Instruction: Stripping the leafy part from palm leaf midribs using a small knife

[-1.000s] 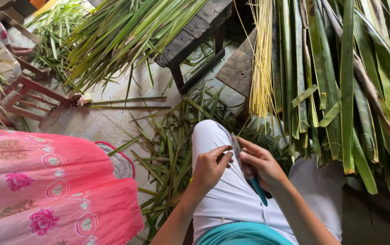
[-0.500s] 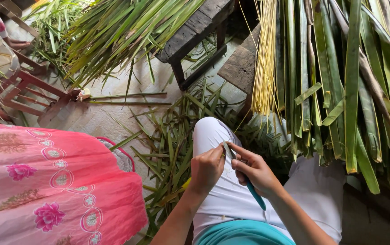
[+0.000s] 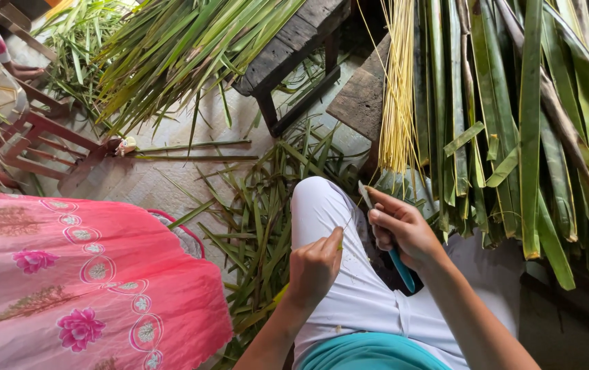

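Observation:
My right hand [image 3: 404,229] grips a small knife with a teal handle [image 3: 400,267]; its blade [image 3: 365,194] points up and away from me. My left hand [image 3: 315,264] pinches the near end of a thin pale leaf rib [image 3: 346,223] over my white-trousered knee [image 3: 318,199]. The two hands are a short way apart, the right one higher. A bundle of pale yellow stripped ribs [image 3: 398,89] hangs just beyond the knife. Long green palm leaves [image 3: 527,123] hang to its right.
Cut green leaf strips [image 3: 260,226] litter the floor left of my knee. A dark wooden bench [image 3: 294,48] carries more leaves [image 3: 185,48]. Another person in a pink flowered garment [image 3: 82,274] sits at my left. A red wooden frame [image 3: 41,147] stands at far left.
My right hand has drawn the knife up and to the right, away from my left hand. The left hand has dropped slightly, still pinching the thin rib.

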